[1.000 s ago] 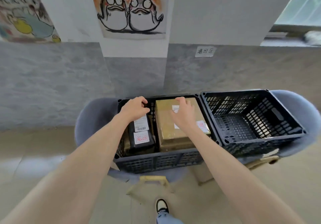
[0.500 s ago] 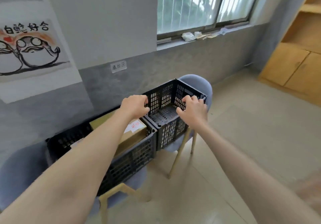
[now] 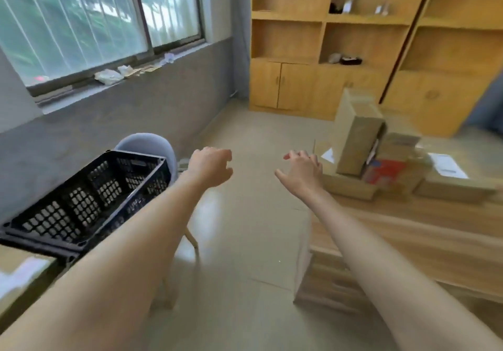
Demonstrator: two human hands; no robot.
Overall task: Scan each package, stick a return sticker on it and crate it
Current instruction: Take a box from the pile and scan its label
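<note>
Both my hands hang in mid-air over the floor and hold nothing. My left hand (image 3: 211,166) has loosely curled fingers, to the right of the black plastic crate (image 3: 89,201), which looks empty. My right hand (image 3: 302,173) is relaxed with spread fingers, just left of a pile of cardboard packages (image 3: 356,135) on a low wooden table (image 3: 408,230). One tall brown box stands upright in the pile; a red box (image 3: 383,171) lies beside it. A box with a white label (image 3: 24,271) shows at the bottom left, blurred.
The crate sits on a grey chair (image 3: 147,143) by the grey wall under a window (image 3: 95,23). Wooden shelves and cabinets (image 3: 367,51) fill the far wall. Open floor (image 3: 253,214) lies between the chair and the table.
My view has swung right, from the two crates to the table with the packages. Both hands left the packed boxes in the left crate and now hang free.
</note>
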